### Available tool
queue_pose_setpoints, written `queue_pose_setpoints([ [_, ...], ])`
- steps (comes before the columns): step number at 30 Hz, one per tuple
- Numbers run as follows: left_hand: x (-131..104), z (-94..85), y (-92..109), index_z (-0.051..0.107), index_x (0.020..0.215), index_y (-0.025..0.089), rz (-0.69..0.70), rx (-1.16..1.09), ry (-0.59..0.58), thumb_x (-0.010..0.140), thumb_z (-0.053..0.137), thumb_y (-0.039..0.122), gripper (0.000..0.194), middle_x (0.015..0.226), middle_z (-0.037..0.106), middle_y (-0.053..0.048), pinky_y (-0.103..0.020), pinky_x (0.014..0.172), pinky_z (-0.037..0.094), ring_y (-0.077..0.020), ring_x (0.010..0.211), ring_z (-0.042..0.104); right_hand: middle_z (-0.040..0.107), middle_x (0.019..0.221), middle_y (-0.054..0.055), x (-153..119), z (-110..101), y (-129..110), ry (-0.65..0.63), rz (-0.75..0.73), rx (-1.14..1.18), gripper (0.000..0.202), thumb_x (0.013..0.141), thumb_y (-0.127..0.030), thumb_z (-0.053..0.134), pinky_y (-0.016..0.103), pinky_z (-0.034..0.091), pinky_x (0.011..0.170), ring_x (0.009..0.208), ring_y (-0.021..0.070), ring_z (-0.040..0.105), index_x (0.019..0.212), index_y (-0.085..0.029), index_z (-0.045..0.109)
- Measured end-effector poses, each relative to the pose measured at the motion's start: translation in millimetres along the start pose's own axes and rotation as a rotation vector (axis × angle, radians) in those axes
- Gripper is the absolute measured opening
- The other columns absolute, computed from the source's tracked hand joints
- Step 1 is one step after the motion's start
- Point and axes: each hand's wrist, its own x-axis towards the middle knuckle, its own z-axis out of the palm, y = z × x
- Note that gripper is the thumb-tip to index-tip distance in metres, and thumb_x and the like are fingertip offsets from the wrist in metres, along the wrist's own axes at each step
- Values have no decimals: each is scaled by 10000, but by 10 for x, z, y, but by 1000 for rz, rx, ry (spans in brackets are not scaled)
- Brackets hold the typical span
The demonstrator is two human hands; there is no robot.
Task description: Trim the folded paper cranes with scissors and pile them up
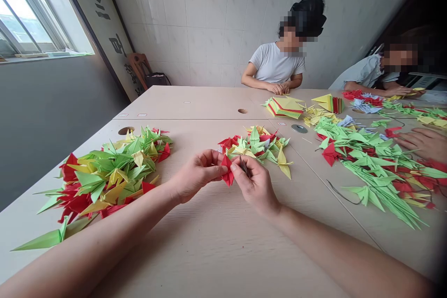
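Between my two hands, above the middle of the table, is a red folded-paper crane (pixel 227 173). My left hand (pixel 206 170) pinches it from the left with thumb and fingers. On its right side my right hand (pixel 253 181) grips it with the thumb, and a thin dark pointed tool (pixel 243 166) is tucked among the same hand's fingers; its kind is hard to make out. Just behind my hands lies a small heap of green, yellow and red paper cranes (pixel 260 144). A larger heap of cranes (pixel 111 177) spreads left of my left forearm.
Rows of strung paper cranes (pixel 377 158) cover the right side of the table (pixel 209 251), with a person's hand (pixel 424 142) over them. Stacked folded paper (pixel 284 107) lies farther back. One person (pixel 275 65) sits across; another (pixel 370 72) works at far right.
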Motion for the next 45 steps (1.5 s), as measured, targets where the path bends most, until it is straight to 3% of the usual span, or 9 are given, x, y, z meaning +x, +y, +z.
queue_pose_setpoints([
  [8, 34, -22, -40, 535, 795, 127, 117, 41, 57, 655, 707, 181, 228, 709, 576, -2, -277, 631, 430, -104, 626, 540, 464, 620, -44, 16, 16, 22, -3, 98, 105, 112, 806, -266, 543, 207, 379, 512, 539, 86, 425, 735, -192, 501],
  [14, 39, -48, -74, 523, 898, 162, 114, -32, 51, 689, 680, 170, 261, 640, 574, 25, -259, 588, 425, -100, 577, 539, 505, 645, -30, 25, 15, 21, -25, 78, 80, 81, 803, -276, 547, 232, 412, 540, 564, 98, 462, 777, -199, 545],
  [20, 32, -28, -59, 601, 764, 115, 41, -119, 103, 702, 674, 190, 122, 702, 613, -18, -240, 609, 424, -89, 612, 539, 578, 715, 5, 11, 10, -9, -104, 67, 153, 154, 799, -264, 544, 282, 458, 620, 648, 129, 536, 931, -191, 573],
  [28, 15, -68, -67, 637, 945, 139, 54, -218, -40, 703, 650, 141, 243, 886, 659, -61, -335, 842, 417, -161, 801, 599, 562, 600, -6, 40, -16, 23, -36, 230, 232, 266, 784, -286, 513, 224, 369, 428, 497, 102, 478, 1006, -165, 596],
  [34, 12, -40, -76, 652, 872, 136, 85, -164, -59, 757, 625, 200, 134, 758, 632, -28, -320, 814, 422, -122, 720, 570, 566, 625, 1, 44, -12, 9, -66, 228, 205, 312, 793, -356, 543, 213, 325, 377, 462, 87, 446, 1039, -172, 598],
  [39, 7, -28, -68, 647, 818, 121, 80, -140, -76, 799, 585, 283, 174, 723, 605, -31, -322, 808, 411, -127, 726, 560, 570, 644, 4, 38, -8, 22, -68, 217, 244, 288, 806, -367, 533, 206, 331, 377, 485, 89, 464, 1015, -182, 606],
  [45, 11, -43, -60, 650, 868, 135, 100, -102, -126, 792, 595, 253, 151, 740, 597, -27, -320, 817, 388, -137, 764, 562, 568, 653, 8, 44, -5, 23, -96, 222, 277, 293, 827, -369, 523, 186, 323, 372, 532, 91, 484, 1038, -188, 616],
])
